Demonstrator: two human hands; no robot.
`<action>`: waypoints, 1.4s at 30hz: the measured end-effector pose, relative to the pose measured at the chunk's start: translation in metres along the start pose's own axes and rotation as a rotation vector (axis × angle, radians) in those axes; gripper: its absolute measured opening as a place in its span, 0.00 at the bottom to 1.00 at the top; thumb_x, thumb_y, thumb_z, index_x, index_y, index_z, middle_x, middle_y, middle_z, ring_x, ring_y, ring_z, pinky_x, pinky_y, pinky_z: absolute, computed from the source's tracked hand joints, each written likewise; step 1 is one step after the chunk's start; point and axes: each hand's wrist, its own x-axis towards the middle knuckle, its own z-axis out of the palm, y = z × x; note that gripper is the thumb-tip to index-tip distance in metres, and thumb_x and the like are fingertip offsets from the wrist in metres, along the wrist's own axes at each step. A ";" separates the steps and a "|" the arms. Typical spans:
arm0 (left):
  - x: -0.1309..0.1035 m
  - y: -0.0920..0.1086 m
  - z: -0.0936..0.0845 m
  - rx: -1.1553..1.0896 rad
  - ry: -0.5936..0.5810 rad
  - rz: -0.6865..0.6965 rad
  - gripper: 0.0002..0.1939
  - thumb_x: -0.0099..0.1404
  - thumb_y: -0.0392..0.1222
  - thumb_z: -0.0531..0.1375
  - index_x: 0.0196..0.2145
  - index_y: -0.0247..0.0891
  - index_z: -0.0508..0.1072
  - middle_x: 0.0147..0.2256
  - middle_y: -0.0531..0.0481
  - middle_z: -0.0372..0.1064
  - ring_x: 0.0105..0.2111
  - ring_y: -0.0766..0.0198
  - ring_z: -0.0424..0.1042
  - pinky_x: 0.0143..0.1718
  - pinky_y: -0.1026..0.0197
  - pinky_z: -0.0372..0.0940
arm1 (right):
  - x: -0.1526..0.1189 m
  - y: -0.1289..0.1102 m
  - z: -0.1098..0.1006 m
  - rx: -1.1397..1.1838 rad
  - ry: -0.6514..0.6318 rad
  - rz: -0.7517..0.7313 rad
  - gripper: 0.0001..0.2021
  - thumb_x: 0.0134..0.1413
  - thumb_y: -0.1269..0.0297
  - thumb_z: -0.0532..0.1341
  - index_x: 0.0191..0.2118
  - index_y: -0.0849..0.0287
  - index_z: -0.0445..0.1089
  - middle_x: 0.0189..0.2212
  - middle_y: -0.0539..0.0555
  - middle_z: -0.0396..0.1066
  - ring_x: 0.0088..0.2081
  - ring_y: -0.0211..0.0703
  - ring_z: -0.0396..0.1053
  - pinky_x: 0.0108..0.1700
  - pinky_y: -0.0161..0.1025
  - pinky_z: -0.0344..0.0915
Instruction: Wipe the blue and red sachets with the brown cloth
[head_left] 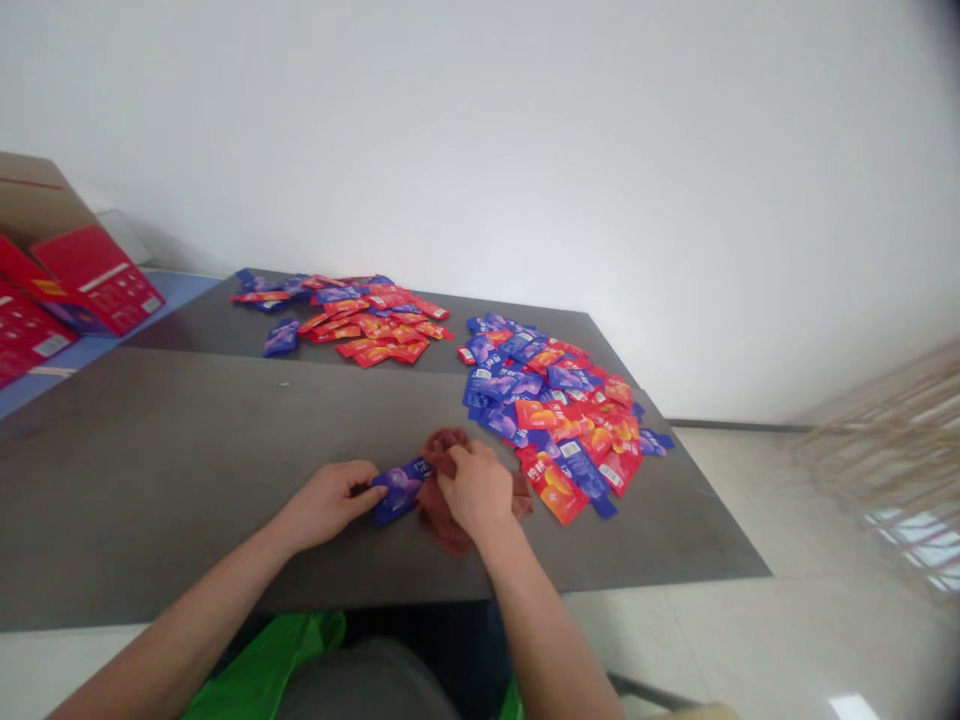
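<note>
My left hand [335, 503] pinches the left end of a blue packet [397, 492] that has a purple fruit picture. In my right hand [478, 487] is a bunched reddish-brown cloth [442, 522], pressed against the packet's right end, which it partly covers. Both hands are low over the front of the dark grey table [187, 480]. Just right of the cloth lies a spread pile of blue and red packets [555, 400], the nearest being a red one [553, 484] with orange fruit printed on it.
Another heap of red and blue packets [367, 315] lies at the back of the table. Open red cartons [97, 280] stand on a blue surface [176, 290] at the far left. A white wall [480, 150] rises behind; pale floor tiles [795, 520] show to the right.
</note>
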 end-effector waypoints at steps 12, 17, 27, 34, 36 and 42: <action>0.001 0.000 -0.001 0.007 0.010 -0.005 0.18 0.67 0.52 0.54 0.24 0.39 0.67 0.25 0.54 0.64 0.28 0.63 0.65 0.30 0.64 0.54 | 0.004 0.001 0.000 0.008 -0.013 0.101 0.12 0.63 0.60 0.58 0.49 0.52 0.72 0.44 0.57 0.70 0.46 0.48 0.67 0.41 0.40 0.63; -0.001 -0.002 -0.001 -0.029 0.013 0.009 0.18 0.67 0.52 0.54 0.25 0.39 0.68 0.25 0.54 0.65 0.28 0.63 0.65 0.30 0.64 0.55 | -0.001 -0.007 -0.009 0.028 0.090 0.027 0.11 0.64 0.56 0.57 0.47 0.50 0.73 0.44 0.56 0.69 0.47 0.49 0.65 0.42 0.40 0.63; 0.000 -0.001 0.000 0.023 0.030 0.014 0.18 0.66 0.51 0.55 0.23 0.39 0.66 0.24 0.55 0.62 0.27 0.63 0.63 0.29 0.63 0.54 | 0.006 -0.004 0.005 0.015 0.011 0.135 0.11 0.64 0.59 0.57 0.46 0.53 0.74 0.44 0.58 0.69 0.46 0.48 0.67 0.42 0.39 0.63; -0.002 0.000 -0.002 -0.073 0.003 0.042 0.14 0.65 0.49 0.55 0.27 0.39 0.69 0.27 0.54 0.67 0.30 0.62 0.67 0.32 0.63 0.56 | -0.010 -0.031 -0.003 0.047 0.048 -0.079 0.11 0.63 0.53 0.58 0.45 0.50 0.73 0.43 0.55 0.69 0.46 0.47 0.66 0.41 0.39 0.63; -0.001 0.002 -0.002 -0.064 0.003 0.034 0.13 0.65 0.48 0.55 0.27 0.39 0.70 0.27 0.54 0.68 0.31 0.61 0.67 0.33 0.63 0.57 | -0.010 -0.031 0.002 0.047 -0.009 -0.085 0.11 0.65 0.54 0.56 0.44 0.50 0.73 0.43 0.54 0.69 0.45 0.47 0.67 0.40 0.39 0.63; -0.002 0.001 -0.003 0.000 0.010 0.003 0.18 0.66 0.52 0.54 0.23 0.39 0.65 0.24 0.55 0.62 0.27 0.63 0.64 0.30 0.64 0.55 | 0.006 -0.003 -0.012 -0.016 0.029 0.168 0.14 0.62 0.60 0.59 0.52 0.52 0.71 0.46 0.58 0.69 0.48 0.49 0.67 0.43 0.40 0.63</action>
